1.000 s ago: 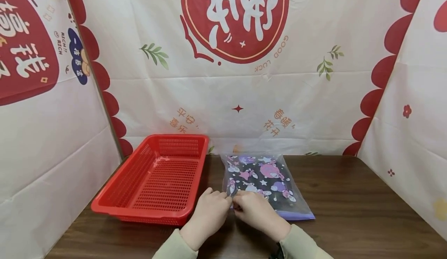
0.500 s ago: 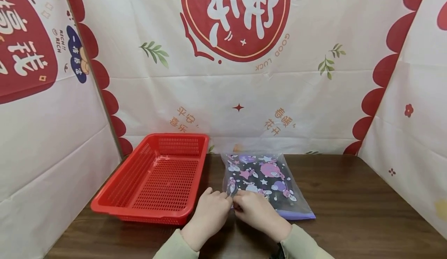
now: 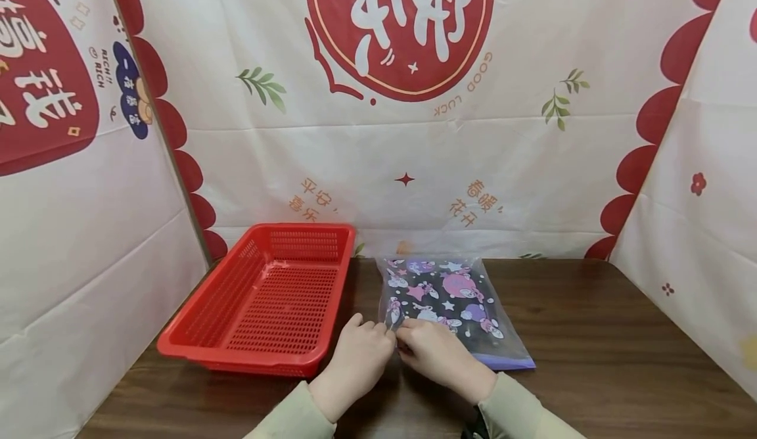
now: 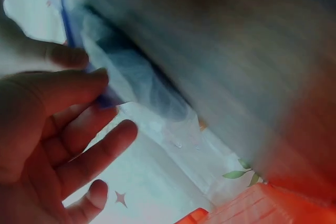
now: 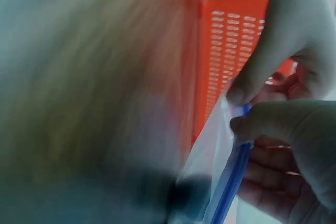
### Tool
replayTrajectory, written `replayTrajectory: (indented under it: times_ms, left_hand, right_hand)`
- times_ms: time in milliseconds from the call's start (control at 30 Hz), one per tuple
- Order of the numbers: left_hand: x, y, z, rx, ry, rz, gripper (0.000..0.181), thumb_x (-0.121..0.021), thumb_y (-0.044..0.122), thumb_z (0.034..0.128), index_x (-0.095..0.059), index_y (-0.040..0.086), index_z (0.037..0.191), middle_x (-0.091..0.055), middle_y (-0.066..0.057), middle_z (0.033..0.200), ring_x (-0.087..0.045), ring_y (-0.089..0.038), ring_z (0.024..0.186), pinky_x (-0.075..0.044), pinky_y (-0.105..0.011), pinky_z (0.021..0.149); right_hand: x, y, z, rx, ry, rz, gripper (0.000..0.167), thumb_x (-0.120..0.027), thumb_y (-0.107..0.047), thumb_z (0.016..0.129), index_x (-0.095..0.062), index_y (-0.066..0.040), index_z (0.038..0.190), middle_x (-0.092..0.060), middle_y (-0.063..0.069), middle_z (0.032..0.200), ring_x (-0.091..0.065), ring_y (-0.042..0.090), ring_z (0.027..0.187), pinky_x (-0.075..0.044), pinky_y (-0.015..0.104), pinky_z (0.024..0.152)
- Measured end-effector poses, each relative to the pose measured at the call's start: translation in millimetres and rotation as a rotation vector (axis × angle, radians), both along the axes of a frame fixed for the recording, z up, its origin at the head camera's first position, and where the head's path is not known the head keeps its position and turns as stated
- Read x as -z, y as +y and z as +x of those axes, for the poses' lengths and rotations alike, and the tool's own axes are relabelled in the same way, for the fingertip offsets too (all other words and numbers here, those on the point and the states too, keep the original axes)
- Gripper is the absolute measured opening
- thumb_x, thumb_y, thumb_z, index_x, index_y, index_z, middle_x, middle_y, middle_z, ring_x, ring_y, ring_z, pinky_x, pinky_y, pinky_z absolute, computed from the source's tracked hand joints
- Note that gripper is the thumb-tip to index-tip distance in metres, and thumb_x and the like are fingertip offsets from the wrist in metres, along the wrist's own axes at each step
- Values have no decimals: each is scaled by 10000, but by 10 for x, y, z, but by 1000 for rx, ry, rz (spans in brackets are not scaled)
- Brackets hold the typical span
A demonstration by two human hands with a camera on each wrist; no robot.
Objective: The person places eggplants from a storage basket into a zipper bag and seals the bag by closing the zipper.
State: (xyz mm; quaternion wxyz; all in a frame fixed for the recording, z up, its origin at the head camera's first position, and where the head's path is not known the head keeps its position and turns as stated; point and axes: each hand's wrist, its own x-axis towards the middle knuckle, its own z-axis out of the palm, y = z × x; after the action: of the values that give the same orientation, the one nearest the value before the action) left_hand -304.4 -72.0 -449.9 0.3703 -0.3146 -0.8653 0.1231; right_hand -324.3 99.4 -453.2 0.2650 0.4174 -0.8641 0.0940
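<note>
A clear plastic zip bag (image 3: 458,288) printed with pink and purple cartoon figures lies flat on the dark table. Its purple zip strip (image 3: 505,362) runs along the near edge. At the near left corner of the bag, my left hand (image 3: 362,358) and right hand (image 3: 442,355) pinch the strip side by side, almost touching. Close up in the left wrist view, thumb and forefinger of the left hand (image 4: 68,129) hold the strip while its other fingers spread loosely. From the right wrist, the right hand (image 5: 291,150) pinches the blue-looking strip (image 5: 231,182). What the bag contains is unclear.
A red perforated plastic basket (image 3: 254,360) stands left of the bag, close to my left hand, with nothing seen inside. White printed cloth (image 3: 378,150) hangs behind and at both sides. Bare wooden tabletop (image 3: 597,340) extends to the right.
The head view shifts very slightly. Both hands keep their pinch on the zip bag's corner, with no other visible difference.
</note>
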Motion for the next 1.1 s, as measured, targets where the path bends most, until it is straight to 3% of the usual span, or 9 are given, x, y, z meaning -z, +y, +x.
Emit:
replayTrajectory:
  times_ms: [133, 300, 500, 700, 1100]
  left_hand:
    - [-20, 41, -25, 21, 37, -39, 134, -711, 177, 774, -643, 190, 660, -555, 34, 593, -518, -123, 517, -348, -315, 599]
    - [-32, 62, -12, 13, 20, -85, 122, -697, 186, 790, -655, 194, 675, -556, 29, 597, -527, -121, 525, -355, -321, 621]
    - [13, 31, 32, -23, -12, -67, 121, -711, 185, 765, -646, 187, 663, -527, 17, 581, -512, -138, 517, -379, -351, 662]
    - [-15, 30, 17, -45, -29, -64, 110, -712, 182, 790, -662, 177, 692, -526, 4, 585, -525, -152, 526, -392, -369, 694]
    - [27, 37, 76, -27, 35, -45, 87, -722, 173, 754, -665, 167, 689, -518, 10, 568, -518, -146, 507, -402, -402, 781]
  right_hand:
    - [-35, 54, -5, -15, 30, 3, 243, -779, -88, 711, -552, -164, 671, -484, -76, 689, -505, 100, 588, -430, 241, 533]
    - [-29, 60, 16, -26, 62, 17, 205, -779, -85, 707, -586, -150, 686, -517, -57, 703, -550, 130, 606, -452, 267, 543]
    - [-22, 14, 28, -42, 81, 58, 151, -785, -99, 709, -644, -138, 744, -553, -47, 738, -579, 138, 646, -474, 279, 564]
    - [-52, 13, 4, -17, 52, 64, 154, -780, -100, 713, -638, -154, 731, -543, -62, 729, -560, 115, 630, -464, 257, 555]
    - [-41, 77, 53, -42, 102, 62, 199, -774, -96, 680, -587, -162, 672, -507, -75, 692, -527, 104, 591, -431, 241, 521]
